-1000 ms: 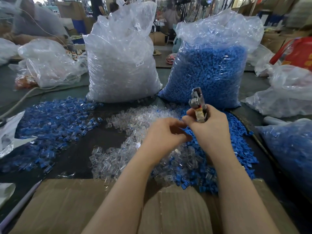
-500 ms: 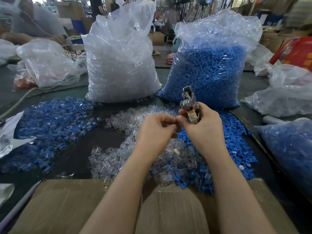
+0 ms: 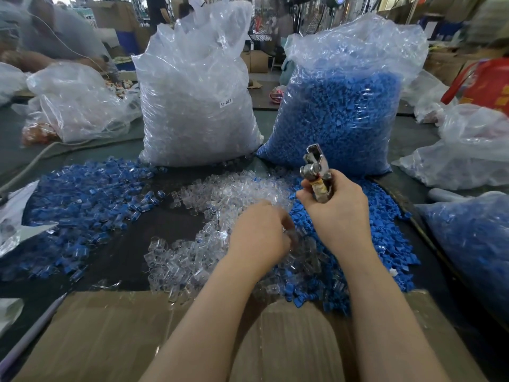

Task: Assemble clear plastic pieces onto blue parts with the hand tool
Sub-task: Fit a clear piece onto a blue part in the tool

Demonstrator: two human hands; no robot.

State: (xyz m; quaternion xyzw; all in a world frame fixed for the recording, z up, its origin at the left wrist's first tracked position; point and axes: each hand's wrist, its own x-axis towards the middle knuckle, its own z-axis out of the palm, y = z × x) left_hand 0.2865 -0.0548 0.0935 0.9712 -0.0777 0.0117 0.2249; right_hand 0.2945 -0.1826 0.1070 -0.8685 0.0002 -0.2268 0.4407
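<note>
- Since half a second before, the left hand (image 3: 261, 232) had dropped away from the tool (image 3: 316, 172) and down onto the clear pieces (image 3: 220, 216), while the right hand (image 3: 337, 210) had stayed raised with the tool.
- The left hand was blurred over the heap, its fingers curled downward among the clear pieces; it seemed to be pinching something small, but the blur left that unsure, so its grip could not be told.
- The right hand was clamped round the tool's handles, thumb across the front, with the metal head tilted up and away from the person.
- The tool's head stood above the fingers, in front of the blue bag (image 3: 341, 106).
- The clear pieces lay in a loose heap on the dark table (image 3: 124, 244), straight ahead of the person and beneath the left hand.
- The blue parts (image 3: 385, 238) lay in a heap just right of the clear ones, the two heaps mixing where they met under the right wrist.
- A third heap (image 3: 82, 205), blue and clear mixed, spread on the table to the left, apart from the middle heap.
- A clear bag (image 3: 192, 100) full of clear pieces stood upright behind the heaps, beside the blue bag.
- Cardboard (image 3: 110, 340) lay at the near edge under both forearms.
- More plastic bags sat at the far left and at the right.
</note>
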